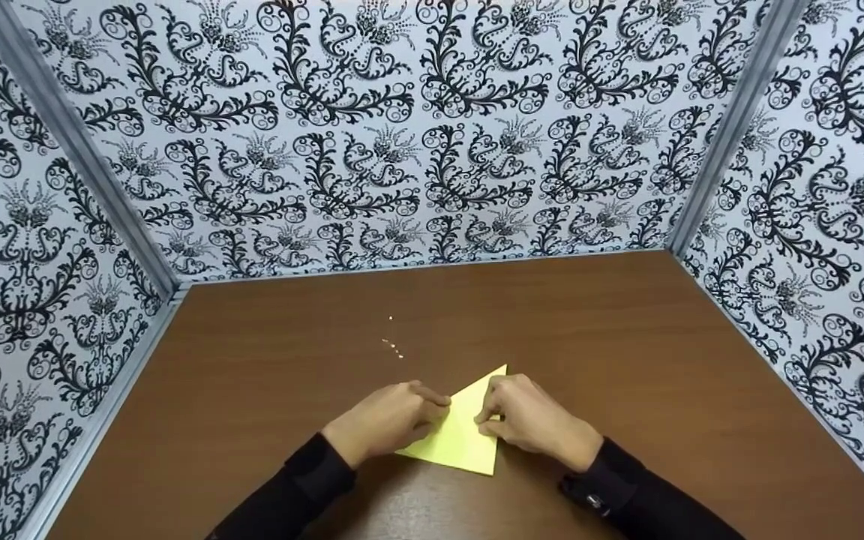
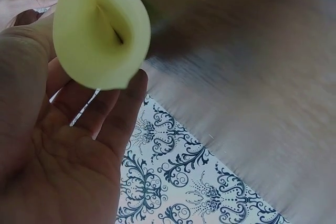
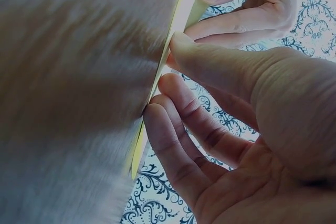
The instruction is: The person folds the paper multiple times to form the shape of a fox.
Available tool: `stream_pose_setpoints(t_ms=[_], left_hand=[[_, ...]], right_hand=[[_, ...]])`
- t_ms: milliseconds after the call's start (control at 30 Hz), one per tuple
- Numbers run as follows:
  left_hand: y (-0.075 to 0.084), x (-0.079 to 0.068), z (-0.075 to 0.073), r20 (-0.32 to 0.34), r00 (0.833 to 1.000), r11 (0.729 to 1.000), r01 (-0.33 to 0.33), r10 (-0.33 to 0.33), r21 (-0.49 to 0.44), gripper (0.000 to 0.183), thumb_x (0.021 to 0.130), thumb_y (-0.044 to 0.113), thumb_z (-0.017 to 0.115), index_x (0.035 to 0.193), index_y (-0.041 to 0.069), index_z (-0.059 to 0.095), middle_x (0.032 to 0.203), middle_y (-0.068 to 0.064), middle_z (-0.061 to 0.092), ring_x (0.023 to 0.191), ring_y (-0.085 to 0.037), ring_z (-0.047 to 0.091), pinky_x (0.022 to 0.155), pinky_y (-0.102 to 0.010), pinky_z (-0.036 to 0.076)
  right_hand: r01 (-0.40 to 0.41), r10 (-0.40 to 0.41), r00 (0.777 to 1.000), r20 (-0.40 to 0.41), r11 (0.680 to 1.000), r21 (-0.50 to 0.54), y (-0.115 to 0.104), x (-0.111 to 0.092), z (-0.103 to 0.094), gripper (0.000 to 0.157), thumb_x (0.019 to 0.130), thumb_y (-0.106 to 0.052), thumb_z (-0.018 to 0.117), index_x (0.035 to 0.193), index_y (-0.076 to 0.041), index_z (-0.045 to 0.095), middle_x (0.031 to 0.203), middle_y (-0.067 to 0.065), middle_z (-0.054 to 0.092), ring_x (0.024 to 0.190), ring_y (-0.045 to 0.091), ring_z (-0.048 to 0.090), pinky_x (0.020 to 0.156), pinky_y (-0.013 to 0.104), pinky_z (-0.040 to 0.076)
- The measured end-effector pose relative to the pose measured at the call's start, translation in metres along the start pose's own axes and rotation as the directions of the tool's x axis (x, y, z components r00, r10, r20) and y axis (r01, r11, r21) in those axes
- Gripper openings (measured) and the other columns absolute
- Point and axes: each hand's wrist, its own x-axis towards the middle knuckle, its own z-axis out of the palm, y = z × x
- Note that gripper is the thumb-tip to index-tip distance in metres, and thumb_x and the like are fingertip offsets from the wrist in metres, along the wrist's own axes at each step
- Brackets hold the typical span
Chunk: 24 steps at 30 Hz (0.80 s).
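Note:
A sheet of yellow paper [image 1: 458, 439], folded to a pointed shape, lies at the near middle of the table between both hands. My left hand [image 1: 387, 420] grips its left edge. In the left wrist view the paper [image 2: 100, 61] bulges open at one end like a cone, hiding the left thumb tip. My right hand [image 1: 533, 420] pinches the right edge, thumb and forefinger bent together. The right wrist view has the paper [image 3: 181, 11] nearly edge-on, with the right thumb [image 3: 210, 59] against it and the other fingertips along the same edge.
The brown wooden table [image 1: 274, 330] is bounded by patterned wall panels [image 1: 432, 150] at the back and both sides. Grey metal posts [image 1: 732, 127] stand in the corners. Several small pale scraps [image 1: 393, 346] lie on the table beyond the left hand.

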Motion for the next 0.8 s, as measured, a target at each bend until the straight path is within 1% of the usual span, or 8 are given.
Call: stream_pose_setpoints(t_ms=[100, 267, 467, 633, 700, 800], left_hand=[[0.0001, -0.0011, 0.0006, -0.012, 1.000, 1.000, -0.006, 0.007, 0.008, 0.018, 0.110, 0.007, 0.080, 0.124, 0.014, 0.090, 0.147, -0.006, 0.082, 0.135, -0.025, 0.078, 0.107, -0.033, 0.068], [0.0006, -0.0022, 0.0018, -0.040, 0.999, 0.998, -0.034, 0.037, 0.058, 0.012, 0.112, 0.008, 0.079, 0.113, 0.015, 0.089, 0.142, -0.007, 0.085, 0.130, -0.024, 0.080, 0.105, -0.032, 0.069], [0.0018, -0.0032, 0.0039, -0.080, 0.996, 0.995, -0.034, 0.041, 0.094, 0.011, 0.110, 0.009, 0.082, 0.115, 0.013, 0.091, 0.136, -0.006, 0.087, 0.125, -0.023, 0.082, 0.102, -0.030, 0.069], [0.0022, -0.0030, 0.0050, -0.113, 0.992, 0.993, -0.044, 0.057, 0.113, 0.008, 0.107, 0.006, 0.085, 0.107, 0.011, 0.091, 0.131, -0.006, 0.088, 0.120, -0.022, 0.083, 0.100, -0.028, 0.069], [0.0021, -0.0031, 0.0052, -0.119, 0.991, 0.993, -0.049, 0.062, 0.110, 0.008, 0.106, 0.005, 0.084, 0.105, 0.010, 0.091, 0.130, -0.007, 0.088, 0.119, -0.022, 0.083, 0.099, -0.028, 0.069], [0.0016, -0.0038, 0.0052, -0.120, 0.991, 0.994, -0.049, 0.061, 0.096, 0.015, 0.108, 0.001, 0.081, 0.102, 0.010, 0.091, 0.131, -0.008, 0.088, 0.120, -0.024, 0.083, 0.099, -0.028, 0.069]], right_hand=[[0.000, 0.000, 1.000, -0.003, 1.000, 0.006, -0.0001, -0.0003, 0.0006, 0.005, 0.097, -0.004, 0.094, 0.102, -0.006, 0.094, 0.095, 0.004, 0.075, 0.082, 0.012, 0.072, 0.072, 0.019, 0.058], [0.009, -0.009, 1.000, -0.011, 1.000, 0.004, 0.0003, 0.0002, 0.0005, 0.005, 0.097, -0.003, 0.094, 0.101, -0.006, 0.094, 0.095, 0.005, 0.076, 0.081, 0.012, 0.072, 0.071, 0.019, 0.058], [0.011, -0.011, 1.000, -0.011, 1.000, 0.003, -0.0003, 0.0005, 0.0001, 0.005, 0.097, -0.003, 0.094, 0.101, -0.005, 0.094, 0.095, 0.005, 0.076, 0.081, 0.013, 0.073, 0.071, 0.019, 0.058], [0.015, -0.015, 1.000, -0.011, 1.000, -0.010, -0.0003, 0.0006, 0.0003, 0.004, 0.097, -0.005, 0.094, 0.101, -0.007, 0.094, 0.094, 0.004, 0.076, 0.082, 0.014, 0.072, 0.071, 0.019, 0.057], [0.017, -0.017, 1.000, -0.013, 1.000, -0.012, -0.0001, 0.0006, 0.0004, 0.004, 0.097, -0.005, 0.094, 0.101, -0.007, 0.094, 0.094, 0.004, 0.076, 0.082, 0.014, 0.072, 0.071, 0.019, 0.057], [0.016, -0.016, 1.000, -0.008, 1.000, -0.008, -0.0001, 0.0001, 0.0003, 0.004, 0.097, -0.005, 0.094, 0.101, -0.007, 0.094, 0.094, 0.004, 0.076, 0.081, 0.011, 0.070, 0.072, 0.019, 0.057]])
